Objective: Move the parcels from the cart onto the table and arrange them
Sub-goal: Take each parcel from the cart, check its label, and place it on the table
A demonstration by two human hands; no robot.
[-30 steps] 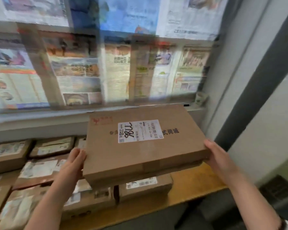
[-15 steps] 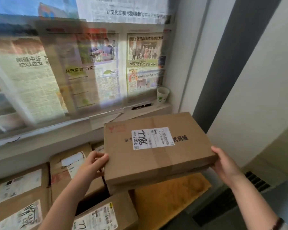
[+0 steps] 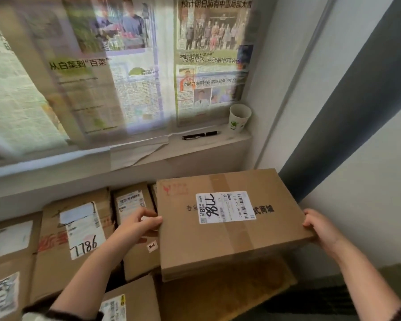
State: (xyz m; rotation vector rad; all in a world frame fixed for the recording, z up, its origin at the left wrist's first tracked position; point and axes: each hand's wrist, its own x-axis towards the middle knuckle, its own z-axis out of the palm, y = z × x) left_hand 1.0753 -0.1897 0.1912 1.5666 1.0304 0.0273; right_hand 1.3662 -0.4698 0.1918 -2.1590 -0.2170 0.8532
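The left hand [image 3: 141, 222] and the right hand [image 3: 321, 227] each grip one short side of a flat cardboard parcel [image 3: 227, 237], fingers curled over the edges, probably to keep it level. The parcel hangs above the bare corner of the wooden table [image 3: 229, 295], near the wall, just beside the other labelled parcels [image 3: 79, 230] already lying there in rows. On the window sill [image 3: 195, 144] behind lie a pen [image 3: 200, 135] and a paper cup [image 3: 239, 117].
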